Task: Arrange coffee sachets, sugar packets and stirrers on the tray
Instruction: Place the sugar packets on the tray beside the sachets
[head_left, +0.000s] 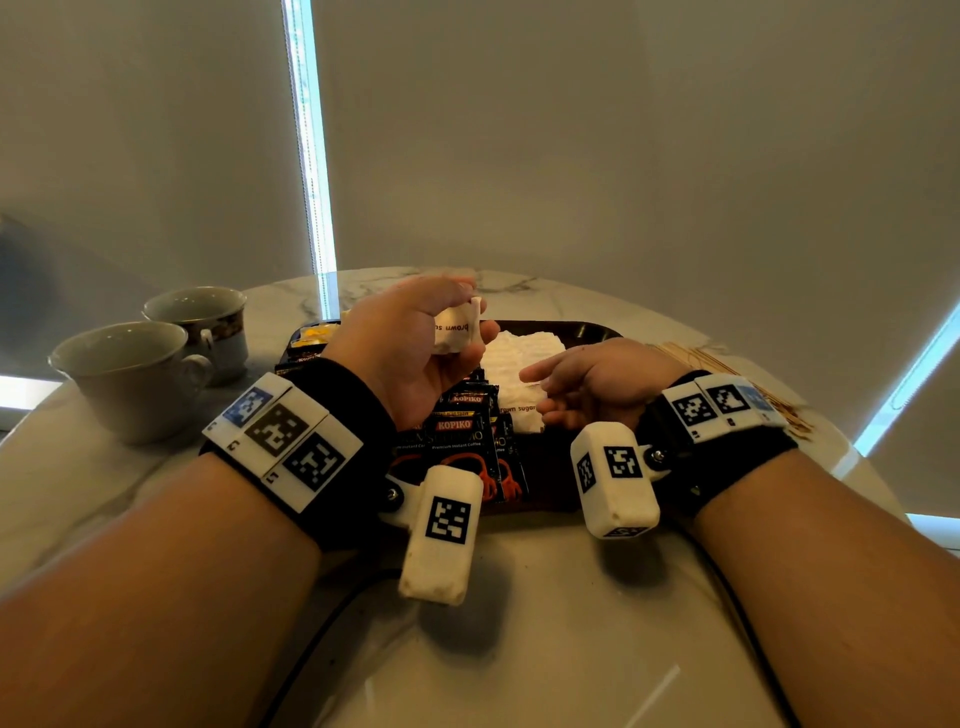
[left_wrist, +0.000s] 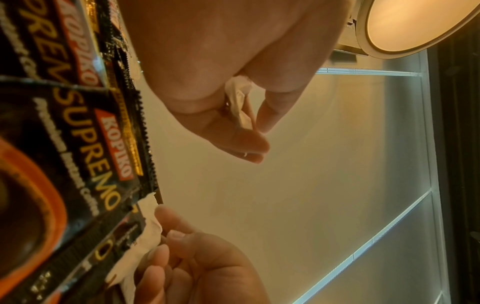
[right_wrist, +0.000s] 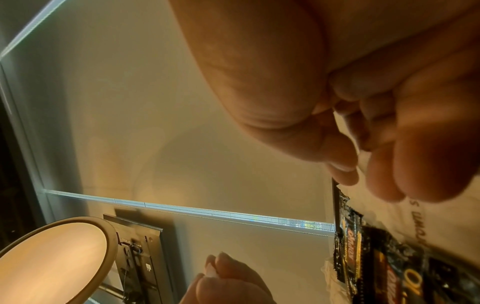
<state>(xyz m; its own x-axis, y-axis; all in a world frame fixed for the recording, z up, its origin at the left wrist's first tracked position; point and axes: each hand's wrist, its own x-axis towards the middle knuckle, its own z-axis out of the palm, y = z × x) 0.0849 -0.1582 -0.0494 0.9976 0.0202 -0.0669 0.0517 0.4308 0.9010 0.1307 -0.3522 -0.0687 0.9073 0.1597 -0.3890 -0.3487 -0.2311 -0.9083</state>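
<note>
Sugar packets (head_left: 519, 364) are lying white on the tray (head_left: 587, 328) beside the coffee sachets (head_left: 457, 423), the left hand (head_left: 415, 353) pinching one lifted packet (head_left: 458, 328), probably for placing, while the right hand (head_left: 597, 382), fingers (head_left: 535, 371) loosely curled, is touching the pile.

coffee sachets (head_left: 457, 431) showing black with red logo band, gold lettering | sugar packets (head_left: 514, 364) showing white, brown print | tray (head_left: 587, 328) appearing dark brown | tabletop (head_left: 519, 597) showing white marble, grey veining | cups (head_left: 130, 374) showing white; far cup (head_left: 208, 322) carrying dark-gold rim band | stirrers (head_left: 727, 364) looking pale tan
</note>
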